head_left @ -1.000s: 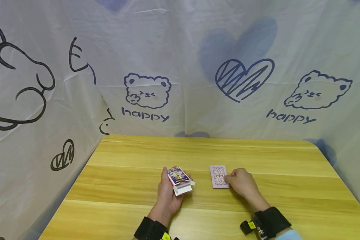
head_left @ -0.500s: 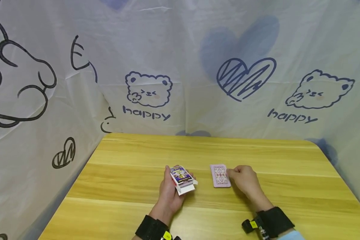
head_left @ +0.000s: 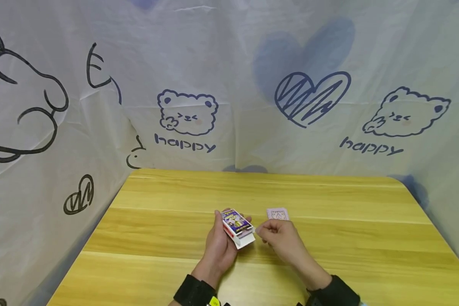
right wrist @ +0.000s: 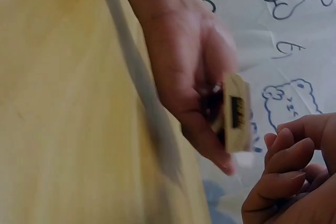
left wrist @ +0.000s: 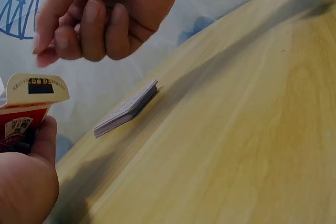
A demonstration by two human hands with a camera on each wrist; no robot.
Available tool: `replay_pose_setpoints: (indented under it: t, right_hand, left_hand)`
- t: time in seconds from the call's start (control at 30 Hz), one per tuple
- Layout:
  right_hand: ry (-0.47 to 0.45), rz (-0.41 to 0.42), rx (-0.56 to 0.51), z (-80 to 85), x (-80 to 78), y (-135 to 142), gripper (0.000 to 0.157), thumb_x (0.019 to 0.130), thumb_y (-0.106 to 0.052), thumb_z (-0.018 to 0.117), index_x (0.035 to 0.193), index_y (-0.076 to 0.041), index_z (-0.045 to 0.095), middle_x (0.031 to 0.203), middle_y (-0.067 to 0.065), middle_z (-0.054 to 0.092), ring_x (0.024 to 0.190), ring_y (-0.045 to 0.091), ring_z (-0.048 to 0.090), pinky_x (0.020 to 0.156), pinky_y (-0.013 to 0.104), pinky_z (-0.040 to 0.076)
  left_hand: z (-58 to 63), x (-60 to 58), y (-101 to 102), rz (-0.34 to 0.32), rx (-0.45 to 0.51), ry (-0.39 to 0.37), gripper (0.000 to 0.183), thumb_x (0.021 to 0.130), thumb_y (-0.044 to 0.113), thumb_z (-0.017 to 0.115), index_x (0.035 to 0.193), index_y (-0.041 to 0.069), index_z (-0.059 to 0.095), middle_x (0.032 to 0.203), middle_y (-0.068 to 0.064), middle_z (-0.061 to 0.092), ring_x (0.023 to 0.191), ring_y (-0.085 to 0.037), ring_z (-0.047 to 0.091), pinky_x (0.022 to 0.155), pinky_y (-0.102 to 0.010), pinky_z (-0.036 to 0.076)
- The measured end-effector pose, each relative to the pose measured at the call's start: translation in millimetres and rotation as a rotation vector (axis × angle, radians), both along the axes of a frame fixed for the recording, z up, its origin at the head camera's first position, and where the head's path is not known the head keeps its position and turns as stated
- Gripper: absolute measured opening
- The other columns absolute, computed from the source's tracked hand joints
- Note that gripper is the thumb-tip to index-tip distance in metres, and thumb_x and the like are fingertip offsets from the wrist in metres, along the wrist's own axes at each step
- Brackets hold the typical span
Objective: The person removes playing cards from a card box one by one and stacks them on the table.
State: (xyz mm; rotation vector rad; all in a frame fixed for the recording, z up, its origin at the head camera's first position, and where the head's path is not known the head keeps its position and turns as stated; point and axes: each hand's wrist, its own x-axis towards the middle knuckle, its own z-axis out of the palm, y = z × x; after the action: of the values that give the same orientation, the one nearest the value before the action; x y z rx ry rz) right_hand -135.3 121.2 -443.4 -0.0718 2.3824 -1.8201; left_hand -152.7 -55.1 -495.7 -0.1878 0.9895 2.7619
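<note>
My left hand (head_left: 219,251) grips a playing card box (head_left: 236,222) above the table, its purple printed face up. At the near end its white flap stands open. In the left wrist view the red side of the box (left wrist: 21,121) shows. My right hand (head_left: 284,241) is beside that flap with fingers curled inward, thumb and forefinger together and nothing visible between them. The right wrist view shows a gap between its fingers (right wrist: 286,153) and the box. Behind the right hand, a stack of playing cards (head_left: 278,213) lies face down, partly hidden in the head view.
Both hands are over a wooden table (head_left: 168,242). A white cloth (head_left: 245,85) printed with bears and hearts hangs behind it and along the sides. Black bands with small cameras circle both wrists (head_left: 195,291).
My right hand has left the right edge of the card stack and moved left to the open end of the box. The left hand has shifted slightly right with the box.
</note>
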Motion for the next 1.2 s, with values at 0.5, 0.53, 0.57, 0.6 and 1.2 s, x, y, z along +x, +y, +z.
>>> replay_pose_setpoints:
  t: [0.5,0.53,0.57,0.6,1.2]
  right_hand:
    - [-0.112,-0.005,-0.108,-13.6,3.9,-10,0.030,0.086,-0.017,0.071,0.075,0.010,0.062,0.055,-0.001,0.049,0.043,0.008,0.031,0.037,0.019,0.022]
    - [-0.122,-0.010,-0.113,-13.8,4.2,-10,0.031,0.086,-0.018,0.071,0.074,0.010,0.061,0.055,-0.002,0.048,0.042,0.008,0.031,0.037,0.019,0.023]
    - [-0.138,-0.018,-0.125,-13.9,4.4,-10,0.032,0.086,-0.019,0.071,0.073,0.009,0.061,0.054,-0.002,0.047,0.042,0.008,0.031,0.037,0.020,0.023]
    - [-0.151,-0.024,-0.138,-14.3,4.4,-9,0.033,0.086,-0.020,0.072,0.073,0.008,0.060,0.054,-0.002,0.047,0.042,0.008,0.031,0.037,0.020,0.023]
    - [-0.241,-0.139,-0.308,-17.0,2.3,-9,0.021,0.080,-0.010,0.071,0.068,-0.003,0.055,0.056,-0.002,0.046,0.043,0.008,0.030,0.038,0.022,0.021]
  left_hand:
    - [6.3,5.7,5,-0.073,0.056,0.064,0.066,0.101,0.055,0.021,0.150,0.012,0.013,0.145,-0.025,0.028,0.130,-0.038,0.043,0.102,-0.047,0.047]
    - [6.5,6.2,5,-0.078,0.058,0.068,0.065,0.101,0.055,0.021,0.150,0.013,0.013,0.146,-0.025,0.027,0.131,-0.037,0.043,0.102,-0.047,0.047]
    - [6.9,6.8,5,-0.084,0.061,0.076,0.064,0.101,0.055,0.021,0.150,0.014,0.013,0.147,-0.025,0.026,0.131,-0.037,0.043,0.103,-0.048,0.046]
    - [7.0,7.2,5,-0.089,0.066,0.084,0.063,0.102,0.055,0.021,0.150,0.015,0.014,0.149,-0.025,0.024,0.132,-0.036,0.042,0.103,-0.048,0.046]
    - [7.6,10.7,1,-0.182,0.184,0.184,0.053,0.104,0.049,0.019,0.149,0.022,0.018,0.157,-0.022,0.011,0.137,-0.037,0.033,0.112,-0.050,0.035]
